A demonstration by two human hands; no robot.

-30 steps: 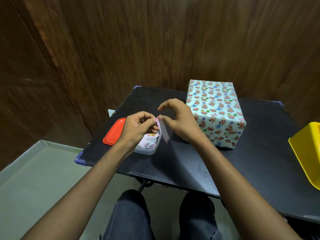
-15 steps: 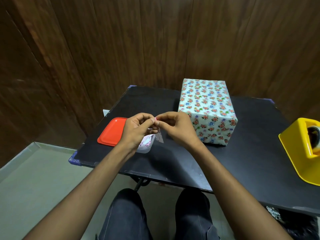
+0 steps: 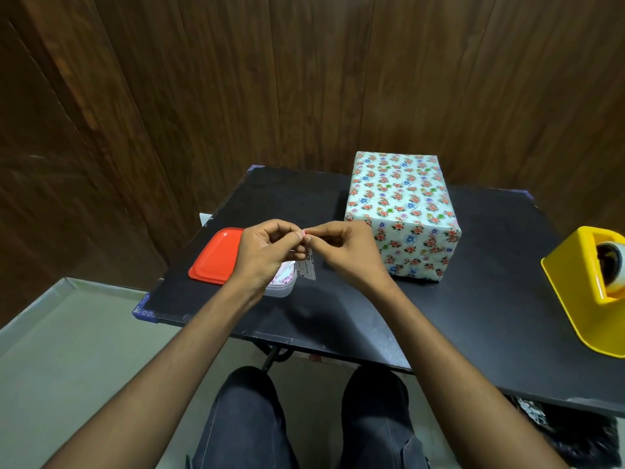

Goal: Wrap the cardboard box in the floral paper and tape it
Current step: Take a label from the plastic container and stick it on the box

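The box (image 3: 402, 211), fully covered in pale floral paper, stands on the black table (image 3: 439, 326) at its far middle. In front of it and to the left, my left hand (image 3: 267, 252) and my right hand (image 3: 345, 252) meet fingertip to fingertip. Together they pinch the top of a small pale card or sticker strip (image 3: 308, 267), which hangs down between them. Neither hand touches the box. The yellow tape dispenser (image 3: 595, 289) sits at the right edge of the table.
A small clear plastic container (image 3: 282, 287) with floral contents lies under my left hand. Its red lid (image 3: 214, 257) lies beside it on the left. Wooden wall panels stand behind the table. My knees are below the near table edge.
My hands came together from apart and now both pinch the small strip. The view shifted, bringing the tape dispenser further into sight.
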